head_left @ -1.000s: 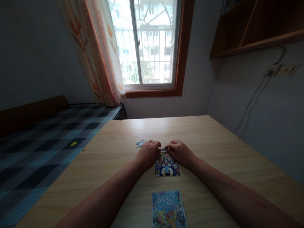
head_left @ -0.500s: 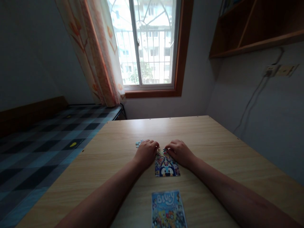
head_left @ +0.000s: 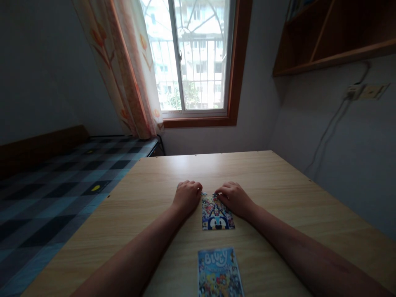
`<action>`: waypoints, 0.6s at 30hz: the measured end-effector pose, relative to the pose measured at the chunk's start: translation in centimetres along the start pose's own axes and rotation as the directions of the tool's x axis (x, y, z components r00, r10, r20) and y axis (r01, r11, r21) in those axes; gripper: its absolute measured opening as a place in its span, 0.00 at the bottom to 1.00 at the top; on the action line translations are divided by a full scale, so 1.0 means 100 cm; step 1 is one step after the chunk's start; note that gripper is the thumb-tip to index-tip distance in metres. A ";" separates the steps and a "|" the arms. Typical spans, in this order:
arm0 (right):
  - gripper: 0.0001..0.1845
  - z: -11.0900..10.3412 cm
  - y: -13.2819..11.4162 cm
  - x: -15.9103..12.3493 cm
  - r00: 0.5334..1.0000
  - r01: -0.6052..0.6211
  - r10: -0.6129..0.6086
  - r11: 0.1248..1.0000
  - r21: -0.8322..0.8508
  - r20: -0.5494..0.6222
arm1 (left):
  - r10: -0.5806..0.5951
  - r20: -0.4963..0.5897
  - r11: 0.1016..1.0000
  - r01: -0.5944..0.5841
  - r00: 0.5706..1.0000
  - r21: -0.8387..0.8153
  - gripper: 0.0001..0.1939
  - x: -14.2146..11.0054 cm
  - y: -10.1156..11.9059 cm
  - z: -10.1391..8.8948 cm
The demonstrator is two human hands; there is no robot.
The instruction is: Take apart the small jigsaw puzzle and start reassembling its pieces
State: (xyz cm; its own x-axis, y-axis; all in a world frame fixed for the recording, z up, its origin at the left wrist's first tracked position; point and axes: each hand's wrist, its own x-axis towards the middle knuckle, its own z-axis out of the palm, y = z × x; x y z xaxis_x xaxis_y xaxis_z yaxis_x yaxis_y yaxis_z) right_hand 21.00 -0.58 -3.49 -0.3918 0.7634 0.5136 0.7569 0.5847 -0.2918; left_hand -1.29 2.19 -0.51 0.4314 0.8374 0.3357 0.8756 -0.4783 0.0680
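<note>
A partly assembled jigsaw puzzle [head_left: 218, 218] lies on the wooden table, showing a blue cartoon dog's face at its near edge and many small colourful figures above. My left hand [head_left: 188, 196] rests by its upper left corner with the fingers curled together; what they hold, if anything, is hidden. Beside those fingertips a light puzzle piece [head_left: 204, 193] shows at the corner. Across the puzzle, my right hand [head_left: 232, 197] has its thumb and fingers closed on a dark puzzle piece [head_left: 215, 195] at the upper edge. A "Bluey" picture sheet [head_left: 220, 272] lies nearer to me.
The table [head_left: 148, 181] reaches towards the window [head_left: 201, 62]. A bed with a checked cover [head_left: 62, 198] stands at the left, below a flowered curtain [head_left: 123, 70]. On the right wall hang a shelf [head_left: 334, 57] and a socket with a cord [head_left: 354, 91].
My left hand has shifted a little left, away from the puzzle's top, and now covers the loose pieces that showed beside it. The right hand stays in place.
</note>
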 end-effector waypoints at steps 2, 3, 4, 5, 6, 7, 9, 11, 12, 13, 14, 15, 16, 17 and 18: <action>0.06 -0.001 -0.001 0.000 1.000 -0.004 0.004 1.000 -0.001 0.003 | -0.002 -0.020 1.000 0.003 1.000 0.007 0.11 0.000 -0.001 0.001; 0.06 -0.001 -0.001 0.000 1.000 -0.005 0.005 1.000 -0.002 0.004 | -0.009 -0.036 1.000 0.009 0.999 0.015 0.11 0.000 -0.002 0.000; 0.06 -0.002 -0.001 0.000 1.000 -0.006 0.006 1.000 -0.004 0.004 | -0.017 -0.054 1.000 0.018 0.998 0.023 0.11 0.000 -0.002 0.000; 0.06 -0.002 -0.001 0.000 1.000 -0.007 0.007 1.000 -0.006 0.003 | -0.024 -0.072 0.999 0.026 0.997 0.027 0.10 0.000 -0.003 0.000; 0.06 -0.002 -0.002 0.000 1.000 -0.008 0.008 1.000 -0.008 0.003 | -0.025 -0.085 0.999 0.027 0.996 0.025 0.10 0.000 -0.003 0.000; 0.06 -0.002 -0.002 0.000 1.000 -0.008 0.008 1.000 -0.010 0.004 | -0.017 -0.089 1.000 0.019 0.996 0.018 0.10 -0.001 -0.003 -0.001; 0.06 -0.003 -0.002 0.001 1.000 -0.009 0.009 1.000 -0.014 0.008 | 0.031 -0.079 0.999 -0.032 0.996 -0.012 0.09 -0.001 -0.001 -0.001; 0.06 -0.003 -0.002 0.000 1.000 -0.009 0.009 1.000 -0.017 0.009 | 0.106 -0.061 0.993 -0.109 0.992 -0.048 0.09 -0.002 0.001 -0.001; 0.06 -0.003 -0.002 0.000 1.000 -0.009 0.009 1.000 -0.019 0.008 | 0.139 -0.057 0.988 -0.142 0.989 -0.062 0.09 -0.003 0.002 -0.001; 0.06 -0.002 -0.002 0.000 1.000 -0.009 0.009 1.000 -0.020 0.006 | 0.161 -0.055 0.984 -0.165 0.985 -0.070 0.09 -0.003 0.003 -0.001; 0.06 -0.002 -0.002 0.000 1.000 -0.007 0.008 1.000 -0.021 0.005 | 0.172 -0.056 0.982 -0.176 0.983 -0.070 0.09 -0.003 0.004 -0.001; 0.06 -0.002 -0.002 0.000 1.000 -0.006 0.006 1.000 -0.023 0.002 | 0.173 -0.058 0.982 -0.176 0.983 -0.064 0.09 -0.004 0.004 -0.001; 0.06 -0.001 -0.001 0.000 1.000 -0.004 0.004 1.000 -0.024 0.001 | 0.165 -0.062 0.984 -0.168 0.984 -0.052 0.10 -0.004 0.004 -0.002; 0.06 -0.001 -0.001 0.000 1.000 -0.002 0.002 1.000 -0.024 0.002 | 0.150 -0.067 0.988 -0.153 0.986 -0.037 0.10 -0.004 0.004 -0.002; 0.06 0.000 0.000 0.000 1.000 0.000 0.000 1.000 -0.024 0.003 | 0.131 -0.071 0.991 -0.133 0.989 -0.021 0.11 -0.004 0.004 -0.003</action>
State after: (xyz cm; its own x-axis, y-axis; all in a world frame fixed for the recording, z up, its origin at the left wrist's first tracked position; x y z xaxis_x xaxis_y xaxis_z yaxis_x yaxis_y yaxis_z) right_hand 20.97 -0.58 -3.44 -0.3930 0.7644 0.5111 0.7696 0.5776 -0.2722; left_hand -1.20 1.62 -0.33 0.5259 0.7467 0.4071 0.8058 -0.5907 0.0424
